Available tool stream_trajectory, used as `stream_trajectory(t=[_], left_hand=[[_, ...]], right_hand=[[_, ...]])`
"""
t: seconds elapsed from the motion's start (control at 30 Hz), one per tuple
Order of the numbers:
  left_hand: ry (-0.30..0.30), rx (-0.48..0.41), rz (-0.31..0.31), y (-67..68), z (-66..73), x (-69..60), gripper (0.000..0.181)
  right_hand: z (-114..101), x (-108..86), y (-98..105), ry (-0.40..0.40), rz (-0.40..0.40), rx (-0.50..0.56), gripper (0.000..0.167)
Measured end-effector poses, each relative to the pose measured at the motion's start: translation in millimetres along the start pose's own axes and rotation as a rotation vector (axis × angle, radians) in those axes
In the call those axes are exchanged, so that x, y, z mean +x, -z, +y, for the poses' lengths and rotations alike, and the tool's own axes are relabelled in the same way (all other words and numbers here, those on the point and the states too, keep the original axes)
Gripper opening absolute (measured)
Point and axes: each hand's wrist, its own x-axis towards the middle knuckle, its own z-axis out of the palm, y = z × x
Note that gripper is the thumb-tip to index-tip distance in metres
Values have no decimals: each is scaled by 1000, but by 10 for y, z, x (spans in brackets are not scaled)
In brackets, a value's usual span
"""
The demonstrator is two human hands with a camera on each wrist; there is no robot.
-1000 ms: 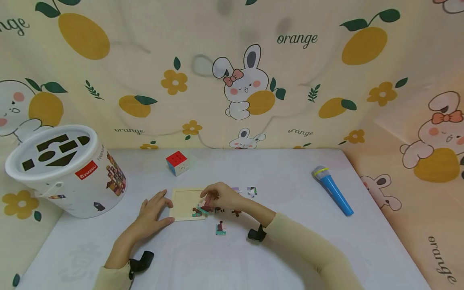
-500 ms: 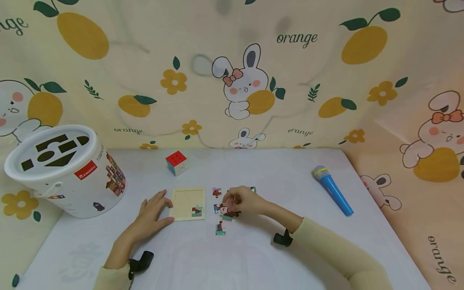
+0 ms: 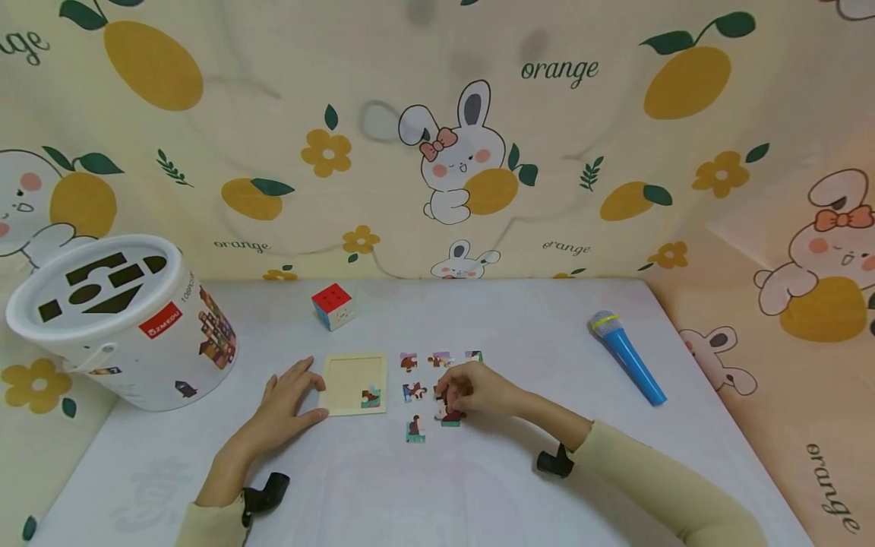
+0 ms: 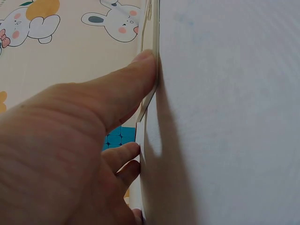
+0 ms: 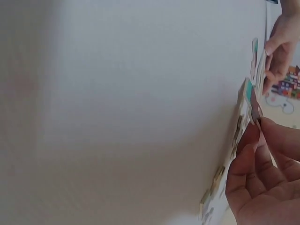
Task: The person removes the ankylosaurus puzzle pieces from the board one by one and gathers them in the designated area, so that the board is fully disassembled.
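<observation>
A square wooden puzzle tray [image 3: 345, 378] lies flat on the table, with one jigsaw piece [image 3: 371, 396] in its lower right corner. My left hand [image 3: 290, 410] rests at the tray's left side; in the left wrist view its thumb [image 4: 133, 82] presses against the edge. To the right of the tray, my right hand [image 3: 478, 389] pinches a brown and teal puzzle piece [image 5: 254, 105] between thumb and fingers, above the table. Several loose pieces lie around it, among them a lower one [image 3: 415, 430] and an upper one [image 3: 408, 362]. The right hand partly covers others.
A white bucket [image 3: 137, 357] with shaped holes in its lid stands at the left. Behind the tray sits a puzzle cube [image 3: 333, 307]. A blue toy microphone [image 3: 629, 361] lies at the right. A patterned cloth [image 3: 383, 68] hangs behind the table.
My right hand has moved right, away from the tray, carrying the pinched puzzle piece over the loose pieces. The left hand has stayed at the tray's edge.
</observation>
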Motion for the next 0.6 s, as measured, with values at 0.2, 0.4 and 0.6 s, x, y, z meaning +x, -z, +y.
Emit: stream_trajectory(t=[0.2, 0.4, 0.6], left_hand=[[1, -2, -3, 1, 1, 7, 35], [-6, -12, -2, 9, 12, 5, 34], [-1, -12, -7, 9, 7, 2, 34]], right_hand=[[4, -22, -40, -13, 3, 45, 23], [-5, -40, -69, -29, -8, 42, 22], [6, -60, -88, -35, -20, 14, 19]])
